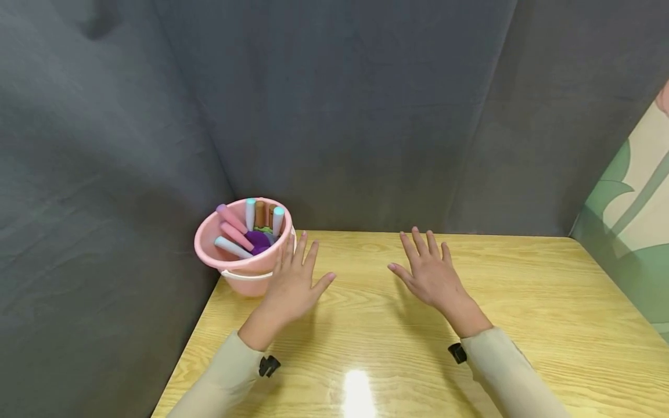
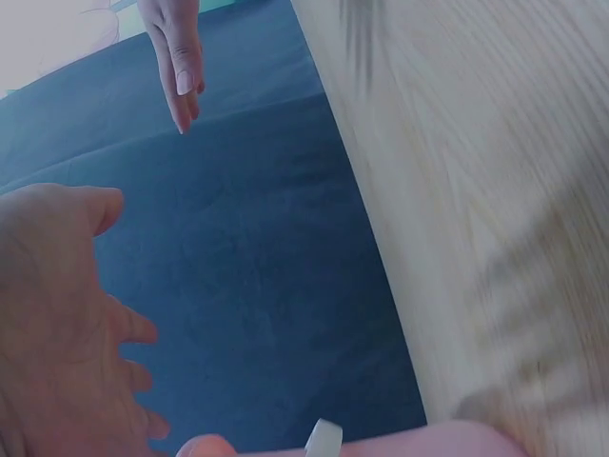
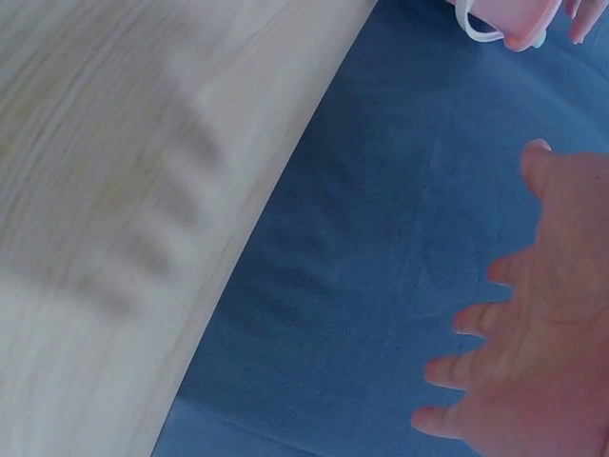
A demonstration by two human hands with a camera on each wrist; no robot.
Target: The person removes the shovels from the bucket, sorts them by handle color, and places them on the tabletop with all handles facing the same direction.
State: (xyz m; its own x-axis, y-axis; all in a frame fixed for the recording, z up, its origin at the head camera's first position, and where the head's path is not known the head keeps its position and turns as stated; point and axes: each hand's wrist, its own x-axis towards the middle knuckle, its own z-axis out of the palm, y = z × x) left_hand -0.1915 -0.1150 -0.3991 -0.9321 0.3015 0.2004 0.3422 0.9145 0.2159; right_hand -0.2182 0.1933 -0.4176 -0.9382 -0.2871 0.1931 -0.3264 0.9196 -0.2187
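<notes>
Both hands hover palm down over the wooden table, fingers spread and holding nothing. The left hand (image 1: 291, 287) is beside a pink bucket (image 1: 245, 282) and overlaps its right side in the head view; whether they touch I cannot tell. Inside the bucket lie several objects with rod-like handles: pink ones (image 1: 235, 235), pale ones with light blue ends (image 1: 232, 248), brown ones (image 1: 260, 215) and a purple piece (image 1: 258, 241). Their lower parts are hidden. To the right, apart from the bucket, is the right hand (image 1: 431, 276). The right wrist view shows its spread fingers (image 3: 476, 319).
The wooden table (image 1: 522, 290) reaches back to a dark grey cloth (image 1: 366, 116), which also hangs along the left side. At the right stands a panel with green leaf patterns (image 1: 627, 220). The bucket's white handle (image 1: 248, 276) hangs down its front.
</notes>
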